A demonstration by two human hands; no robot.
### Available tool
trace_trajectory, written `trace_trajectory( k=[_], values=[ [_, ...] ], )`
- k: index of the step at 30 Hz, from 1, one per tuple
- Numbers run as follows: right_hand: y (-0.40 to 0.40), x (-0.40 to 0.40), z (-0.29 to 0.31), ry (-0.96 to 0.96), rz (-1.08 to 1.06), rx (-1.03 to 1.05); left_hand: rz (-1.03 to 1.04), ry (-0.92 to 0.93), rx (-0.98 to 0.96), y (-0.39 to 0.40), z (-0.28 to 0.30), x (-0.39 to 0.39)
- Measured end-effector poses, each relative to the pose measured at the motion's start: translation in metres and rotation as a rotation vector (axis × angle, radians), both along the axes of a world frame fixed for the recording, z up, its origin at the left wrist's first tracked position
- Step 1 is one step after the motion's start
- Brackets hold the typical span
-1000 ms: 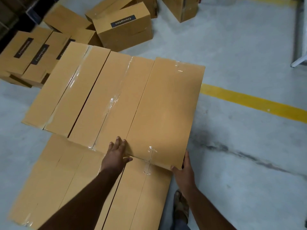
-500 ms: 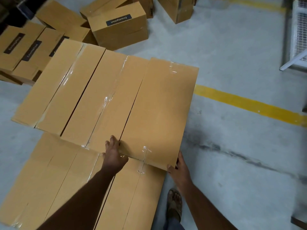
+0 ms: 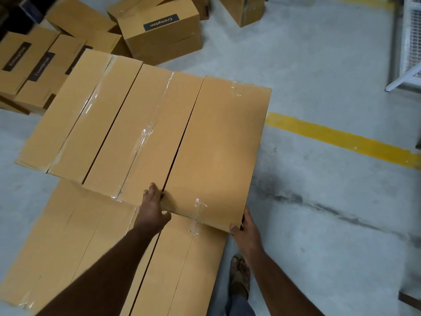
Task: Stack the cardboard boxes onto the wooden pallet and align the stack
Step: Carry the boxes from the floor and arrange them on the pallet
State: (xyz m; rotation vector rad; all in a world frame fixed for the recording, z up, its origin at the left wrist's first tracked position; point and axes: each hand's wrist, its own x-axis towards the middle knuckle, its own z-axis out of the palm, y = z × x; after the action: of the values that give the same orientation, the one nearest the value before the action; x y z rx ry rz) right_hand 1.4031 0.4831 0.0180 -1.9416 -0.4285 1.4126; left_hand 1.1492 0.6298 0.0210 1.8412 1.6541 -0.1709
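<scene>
Three long boxes are lying side by side as an upper row [image 3: 145,124], crossing a lower row [image 3: 95,252] whose boxes are reaching toward 6 o'clock. Whether a pallet is sitting underneath cannot be told; none is showing. Loose boxes [image 3: 159,30] are lying scattered on the floor [image 3: 319,65] at 11 and 12 o'clock, some lettered "Crompton", and a yellow line [image 3: 341,137] is crossing the concrete at 3 o'clock.

The end box [image 3: 218,151], at the 3 o'clock edge of the upper row, is sitting slightly askew, with a dark gap narrowing toward 12 o'clock between it and its neighbour.

The left hand [image 3: 152,208] is working at that gap's near end, fingers reaching into the seam and thumb lying against the box's near edge. The right hand [image 3: 246,229] is gripping the near 5 o'clock corner, fingers running up the side face and thumb at the corner.

A sandalled foot [image 3: 239,274] is standing just below that corner.

Closing the gap could be pinching the left fingers in the seam. A hard shove could be skewing the row or sliding this box past the stack's edge, toward the foot.
</scene>
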Motion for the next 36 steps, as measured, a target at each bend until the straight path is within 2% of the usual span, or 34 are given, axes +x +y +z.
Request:
trace_trajectory(
  k=[4,9,15,17,19,21,22,27,36],
  values=[
    [0.002,0.001,0.001,-0.070,0.048,-0.038,-0.021,0.033,-0.009,-0.004,-0.001,0.000],
    [0.005,-0.008,0.006,-0.230,0.144,-0.018,-0.229,0.301,-0.063,-0.019,-0.008,0.007],
    [0.008,-0.006,0.002,-0.263,0.243,-0.045,-0.257,0.366,-0.099,-0.012,-0.011,0.009],
    [0.009,-0.003,0.007,-0.272,0.313,-0.052,-0.238,0.317,-0.093,-0.009,-0.004,0.009],
    [0.005,-0.004,0.021,-0.436,0.385,-0.073,-0.171,0.226,-0.034,-0.016,0.010,0.007],
    [-0.008,-0.010,0.041,-0.601,0.417,0.015,-0.053,0.090,0.048,-0.037,0.030,0.003],
    [-0.018,-0.015,0.052,-0.612,0.414,0.071,0.006,0.026,0.071,-0.053,0.041,0.000],
    [-0.086,-0.063,0.113,-0.520,0.322,0.119,0.167,-0.159,-0.042,-0.144,0.095,-0.034],
    [-0.195,-0.206,0.223,-0.480,0.247,0.249,0.037,-0.327,-0.004,-0.258,0.196,-0.180]
  ],
)
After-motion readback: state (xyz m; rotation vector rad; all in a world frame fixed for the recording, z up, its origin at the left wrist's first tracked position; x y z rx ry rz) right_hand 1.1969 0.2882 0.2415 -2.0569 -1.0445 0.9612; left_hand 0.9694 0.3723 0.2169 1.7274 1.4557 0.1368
